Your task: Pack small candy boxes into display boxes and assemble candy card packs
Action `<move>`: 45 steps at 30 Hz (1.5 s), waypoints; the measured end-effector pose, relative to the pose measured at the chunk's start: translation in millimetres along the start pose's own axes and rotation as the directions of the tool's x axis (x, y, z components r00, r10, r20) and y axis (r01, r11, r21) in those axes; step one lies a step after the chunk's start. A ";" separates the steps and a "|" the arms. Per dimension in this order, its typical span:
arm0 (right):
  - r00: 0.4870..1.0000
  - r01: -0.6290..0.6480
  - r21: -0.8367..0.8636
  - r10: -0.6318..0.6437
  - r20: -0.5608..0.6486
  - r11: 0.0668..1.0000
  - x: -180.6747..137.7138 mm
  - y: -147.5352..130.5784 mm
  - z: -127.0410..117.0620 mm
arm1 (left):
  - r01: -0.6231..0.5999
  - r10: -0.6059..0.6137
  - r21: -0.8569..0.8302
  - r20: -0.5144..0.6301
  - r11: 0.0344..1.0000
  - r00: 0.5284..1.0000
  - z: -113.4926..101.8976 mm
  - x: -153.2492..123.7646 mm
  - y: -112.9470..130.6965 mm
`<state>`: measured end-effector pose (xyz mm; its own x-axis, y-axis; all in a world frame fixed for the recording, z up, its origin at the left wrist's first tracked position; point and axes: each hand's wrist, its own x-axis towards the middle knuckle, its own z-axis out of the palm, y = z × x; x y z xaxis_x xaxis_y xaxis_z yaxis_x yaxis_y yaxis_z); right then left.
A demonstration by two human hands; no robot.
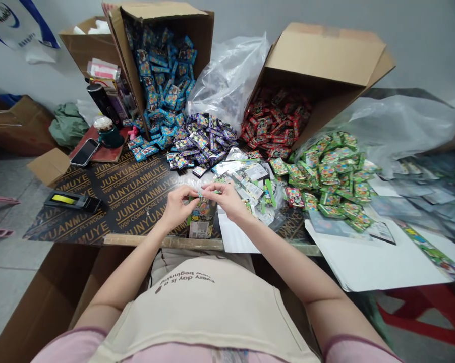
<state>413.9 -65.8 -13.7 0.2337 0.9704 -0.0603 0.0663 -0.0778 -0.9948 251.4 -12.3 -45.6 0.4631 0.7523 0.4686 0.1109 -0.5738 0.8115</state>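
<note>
My left hand [177, 202] and my right hand [224, 197] meet over the near table edge, both pinching the top of a clear printed bag [201, 218] that hangs between them with small packets inside. Just beyond my right hand lies a heap of flat clear bags and cards [246, 176]. Piles of small packets spread behind it: blue ones [163, 85] spilling from a tipped carton, purple ones [199, 138], red ones [275, 121] in a second tipped carton, and green ones [333, 174] to the right.
A phone [84, 152], a green jar [108, 132] and a dark bottle [101, 101] stand at the back left. A black and yellow tool [70, 200] lies on the plywood board [132, 194]. White sheets [375, 257] and plastic wrap [397, 126] cover the right side. An open carton [57, 297] sits below left.
</note>
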 end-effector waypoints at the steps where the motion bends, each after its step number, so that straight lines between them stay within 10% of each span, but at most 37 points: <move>1: 1.000 -0.007 0.004 0.007 -0.008 1.000 -0.5 1.0 0.9 | -0.010 0.010 0.007 -0.008 1.000 1.000 0.4 -0.4 1.3; 14: 0.998 0.058 0.011 -0.058 0.007 0.998 3.7 12.0 4.6 | -0.006 0.012 0.064 -0.101 0.998 0.995 10.5 0.0 2.8; 22: 0.996 -0.058 0.266 0.073 -0.048 0.962 5.4 28.9 6.6 | 0.375 -0.359 -0.325 0.110 0.868 0.927 12.0 -22.1 -8.2; 28: 0.924 0.096 -0.251 -0.180 -0.338 0.963 16.0 63.4 -67.2 | 0.183 -0.100 0.245 -0.318 0.952 0.943 -65.1 -27.4 -35.2; 33: 0.925 -0.239 -0.796 -0.118 -0.360 0.556 31.0 86.8 -106.8 | 0.091 -0.145 0.692 0.020 0.716 0.989 -105.1 -36.7 -103.8; 38: 0.968 -0.225 -0.932 -0.047 -0.248 0.286 46.9 91.1 -96.7 | 0.133 -0.297 0.756 0.085 0.641 0.951 -122.5 -47.6 -157.1; 45: 0.971 -0.185 -0.789 -0.016 -0.240 0.585 71.5 104.9 -114.7 | 0.268 -0.329 0.726 -0.061 0.633 0.942 -136.6 -31.2 -160.7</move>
<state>548.7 -30.8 -112.9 0.4583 0.8885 -0.0231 0.7611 -0.4057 -0.5061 99.1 100.7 -142.9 0.3464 0.9174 0.1957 0.8329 -0.3968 0.3857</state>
